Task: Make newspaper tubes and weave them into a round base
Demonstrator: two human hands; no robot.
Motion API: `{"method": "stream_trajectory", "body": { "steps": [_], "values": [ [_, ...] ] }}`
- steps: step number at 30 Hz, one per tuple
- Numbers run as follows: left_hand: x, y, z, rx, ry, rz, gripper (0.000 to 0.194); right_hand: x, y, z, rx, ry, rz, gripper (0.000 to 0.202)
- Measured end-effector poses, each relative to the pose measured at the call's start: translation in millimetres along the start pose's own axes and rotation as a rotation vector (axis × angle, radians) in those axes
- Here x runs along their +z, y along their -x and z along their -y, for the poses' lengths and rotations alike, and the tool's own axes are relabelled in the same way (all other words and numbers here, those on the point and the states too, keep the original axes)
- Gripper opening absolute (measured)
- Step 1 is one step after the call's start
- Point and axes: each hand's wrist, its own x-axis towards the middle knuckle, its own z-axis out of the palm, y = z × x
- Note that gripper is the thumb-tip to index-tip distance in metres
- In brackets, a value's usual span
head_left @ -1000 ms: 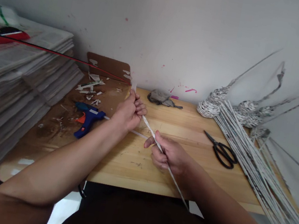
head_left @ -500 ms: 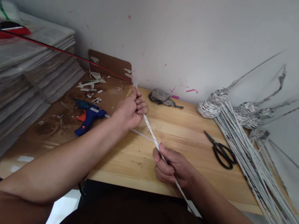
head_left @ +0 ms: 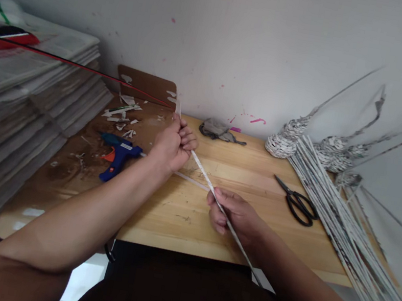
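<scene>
A long thin rolled paper tube (head_left: 202, 170) runs slantwise between my two hands, over the wooden table. Its upper end is gripped in my left hand (head_left: 177, 143), whose fingers curl around it; a whitish tip pokes out above them. Farther down, my right hand (head_left: 229, 211) pinches the tube between thumb and fingers, and the lower stretch passes over that hand toward my body. Left of my left forearm lies a blue hot glue gun (head_left: 119, 154) with an orange trigger. A pale glue stick or strip (head_left: 193, 182) lies on the table behind the tube.
Black-handled scissors (head_left: 299, 205) lie at right beside a bundle of rolled paper tubes (head_left: 341, 237). Several woven paper pieces (head_left: 283, 143) with upright tails stand along the wall. A grey rag (head_left: 217, 130) and paper scraps (head_left: 124, 112) lie behind. Tall newspaper stacks (head_left: 25, 109) fill the left.
The fingers of my right hand have shifted their hold a little on the tube, and its lower part now lies over that hand. My left hand has barely moved.
</scene>
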Motion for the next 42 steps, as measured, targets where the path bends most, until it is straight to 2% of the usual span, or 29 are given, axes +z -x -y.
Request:
{"method": "stream_trajectory", "body": {
  "steps": [6, 12, 17, 22, 27, 30, 32, 35, 37, 40, 42],
  "values": [
    [-1.1, -1, 3, 0.009, -0.027, -0.016, 0.043, 6, -13, 10, -0.083, 0.253, -0.088, 0.036],
    [-3.4, -3, 6, 0.018, -0.049, -0.061, 0.046, 7, -19, 17, -0.098, 0.446, -0.124, 0.034],
    [-5.4, -6, 9, 0.041, -0.065, -0.084, 0.046, 11, -25, 24, -0.272, 0.817, -0.233, 0.030],
    [-5.0, -4, 12, 0.041, -0.086, -0.085, 0.045, 13, -34, 29, -0.340, 0.958, -0.268, 0.029],
    [-6.2, -4, 15, 0.037, -0.091, -0.104, 0.043, 19, -42, 31, -0.490, 1.375, -0.376, 0.028],
    [-6.7, -4, 16, 0.027, -0.090, -0.097, 0.043, 23, -44, 31, -0.468, 1.625, -0.441, 0.027],
    [-6.4, -3, 15, 0.016, -0.082, -0.088, 0.044, 25, -45, 31, -0.429, 1.704, -0.458, 0.027],
    [-5.4, -2, 14, 0.004, -0.061, -0.086, 0.045, 25, -48, 32, -0.441, 1.547, -0.422, 0.026],
    [-4.8, -1, 14, -0.014, -0.053, -0.080, 0.044, 22, -50, 31, -0.401, 1.227, -0.318, 0.029],
    [-4.7, -1, 15, -0.040, -0.052, -0.068, 0.044, 16, -54, 29, -0.198, 0.620, -0.092, 0.035],
    [-5.0, -2, 15, -0.041, -0.055, -0.068, 0.043, 13, -55, 29, -0.093, 0.331, 0.046, 0.038]
  ]
}}
